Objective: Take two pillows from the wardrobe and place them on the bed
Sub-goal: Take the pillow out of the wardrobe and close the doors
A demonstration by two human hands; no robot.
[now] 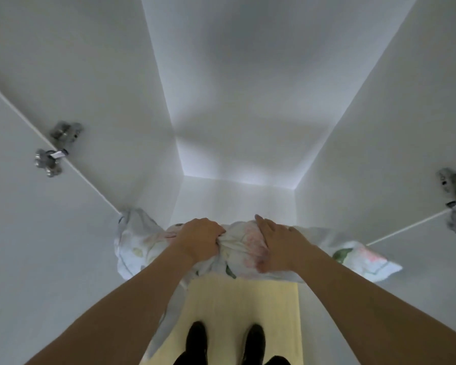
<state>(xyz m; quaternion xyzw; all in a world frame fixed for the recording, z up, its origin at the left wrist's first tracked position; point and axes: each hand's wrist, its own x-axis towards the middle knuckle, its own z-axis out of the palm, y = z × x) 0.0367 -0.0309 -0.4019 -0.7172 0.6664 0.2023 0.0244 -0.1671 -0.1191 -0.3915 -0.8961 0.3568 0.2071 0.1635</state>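
Head cam is looking straight down into the open wardrobe (237, 101), white walls all round and both doors swung wide, with the metal hinges (55, 148) showing at the sides. Pretty dim in there.

Both hands are on a floral pillow (242, 248) sitting right at the front edge of the wardrobe floor, sort of hanging out over the threshold. The left hand (199, 239) has its fingers curled tight into a bunched fistful of the pillowcase fabric, so that one's a proper grip. The right hand (277, 246) lies flatter on top, fingers mostly straight and pressing down on the cover, thumb tucked around the near side, though I can't tell if it's really pinching anything.

My guess is the split makes sense: one hand hauls by the fabric, the other steadies the soft bulk so it doesn't flop or snag on the door edges, since the pillow's corners reach out to both doors.

I can only make out one pillow here. No bed in view, just yellowish floor (248, 301) and dark shoes (198, 341) below.
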